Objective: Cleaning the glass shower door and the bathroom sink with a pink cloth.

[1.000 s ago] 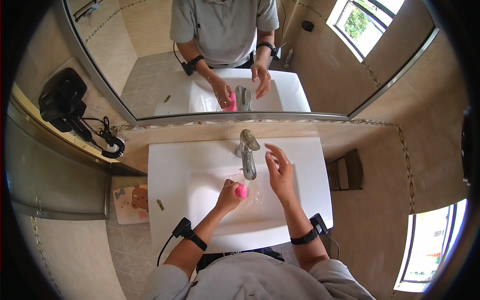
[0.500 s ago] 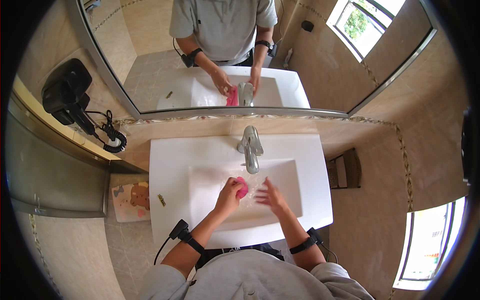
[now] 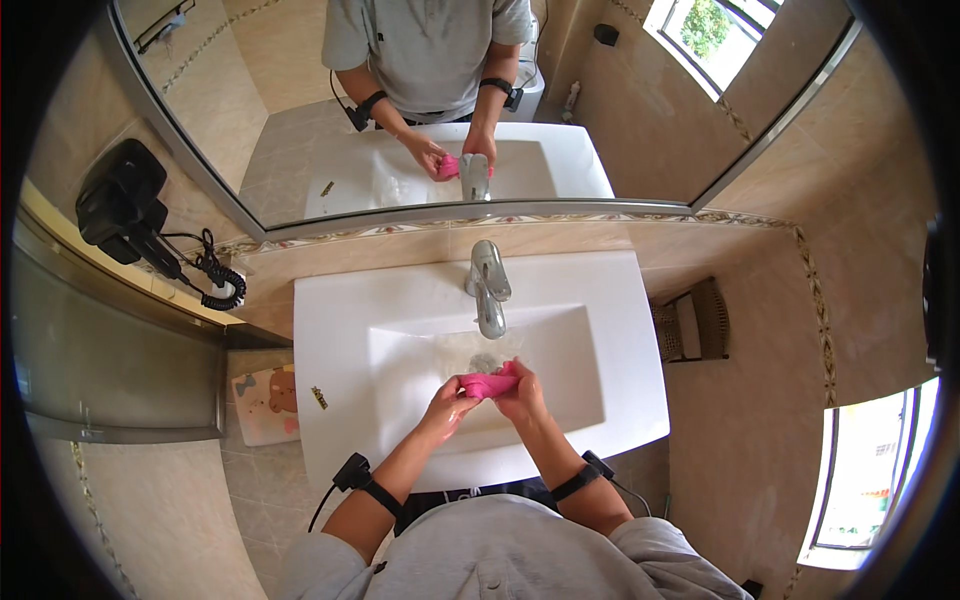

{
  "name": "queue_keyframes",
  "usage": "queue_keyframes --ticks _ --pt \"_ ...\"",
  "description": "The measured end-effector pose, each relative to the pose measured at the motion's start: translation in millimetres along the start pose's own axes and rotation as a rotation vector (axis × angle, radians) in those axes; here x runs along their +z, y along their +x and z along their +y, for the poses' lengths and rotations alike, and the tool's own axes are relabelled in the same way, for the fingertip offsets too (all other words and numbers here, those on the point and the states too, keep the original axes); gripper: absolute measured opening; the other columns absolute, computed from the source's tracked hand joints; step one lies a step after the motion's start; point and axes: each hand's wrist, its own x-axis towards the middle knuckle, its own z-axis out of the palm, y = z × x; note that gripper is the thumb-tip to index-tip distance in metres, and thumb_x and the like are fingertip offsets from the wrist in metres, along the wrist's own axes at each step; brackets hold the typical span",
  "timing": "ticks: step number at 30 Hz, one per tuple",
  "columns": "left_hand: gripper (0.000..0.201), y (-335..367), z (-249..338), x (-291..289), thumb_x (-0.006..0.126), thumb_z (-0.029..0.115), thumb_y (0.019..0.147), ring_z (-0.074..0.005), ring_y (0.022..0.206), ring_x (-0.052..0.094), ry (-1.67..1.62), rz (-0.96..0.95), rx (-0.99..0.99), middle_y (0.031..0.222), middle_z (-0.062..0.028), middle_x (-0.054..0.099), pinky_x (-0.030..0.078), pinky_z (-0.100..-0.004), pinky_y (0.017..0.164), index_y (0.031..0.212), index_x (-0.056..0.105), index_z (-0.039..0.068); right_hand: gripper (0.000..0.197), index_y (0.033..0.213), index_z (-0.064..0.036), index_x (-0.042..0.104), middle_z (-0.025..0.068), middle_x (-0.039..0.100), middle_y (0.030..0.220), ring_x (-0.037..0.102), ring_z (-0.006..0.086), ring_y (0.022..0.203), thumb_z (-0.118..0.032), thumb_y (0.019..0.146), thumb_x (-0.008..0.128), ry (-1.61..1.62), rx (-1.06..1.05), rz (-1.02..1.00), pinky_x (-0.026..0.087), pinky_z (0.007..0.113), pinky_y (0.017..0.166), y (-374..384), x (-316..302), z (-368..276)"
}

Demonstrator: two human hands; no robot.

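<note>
A wet-looking pink cloth (image 3: 489,385) is stretched between my two hands above the white washbasin (image 3: 575,400). My left hand (image 3: 446,410) grips its left end with fingers closed. On the other end, my right hand (image 3: 524,396) is closed too, its fingers curled round the fabric. The chrome faucet (image 3: 489,300) stands just beyond both hands, its spout pointing toward me. Under the spout, behind the cloth, the drain (image 3: 484,362) shows in part, with wet patches around it. The cloth hides some of my fingertips.
A framed mirror (image 3: 400,215) fills the wall behind the basin. A black hair dryer (image 3: 125,200) with a coiled cord hangs at left. Some small dark-gold item (image 3: 319,398) lies on the counter's left side. A bear-patterned mat (image 3: 265,420) and a woven chair (image 3: 705,320) flank the basin.
My right hand has moved left and taken hold of the pink cloth, which was bunched in my left hand alone. The cloth is now drawn out sideways.
</note>
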Motion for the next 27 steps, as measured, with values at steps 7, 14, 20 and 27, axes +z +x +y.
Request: queue_keyframes --ticks 7,14,20,27 --pt "0.065 -2 6 13 0.060 -0.010 0.085 -0.0197 0.107 0.058 0.664 -0.113 0.276 0.126 -0.0093 0.049 0.055 -0.0315 0.087 0.143 0.039 0.012 0.043 0.070 -0.0098 0.046 0.0060 0.049 0.065 0.050 0.0234 0.069 -0.039 0.101 0.044 0.022 -0.094 0.022 0.048 0.040 0.073 -12 7 -12" --pt "0.046 -9 35 45 0.068 -0.003 0.082 -0.0275 0.094 0.064 1.010 -0.135 0.568 0.115 -0.0153 0.058 0.059 -0.0322 0.074 0.126 0.056 0.005 0.045 0.069 -0.0113 0.043 0.0041 0.044 0.059 0.047 0.0231 0.062 -0.043 0.101 0.044 0.116 -0.075 0.083 0.047 0.042 0.072 -21 19 -21" --pt "0.023 9 11 48 0.056 0.022 0.096 -0.0166 0.057 0.057 1.022 0.154 0.423 0.072 -0.0087 0.060 0.044 -0.0287 0.051 0.097 0.064 0.000 0.048 0.064 -0.0136 0.036 0.0017 0.034 0.054 0.038 0.0177 0.055 -0.042 0.101 0.045 0.160 -0.160 -0.024 0.042 0.038 0.067 -26 31 -17" --pt "0.034 45 2 30 0.045 0.029 0.100 -0.0125 0.051 0.052 0.724 0.254 -0.168 0.060 0.0002 0.055 0.039 -0.0278 0.048 0.089 0.065 0.002 0.043 0.068 -0.0111 0.043 0.0018 0.043 0.061 0.042 0.0162 0.058 -0.039 0.101 0.047 -0.169 -0.223 -0.248 0.041 0.031 0.066 1 6 -11"
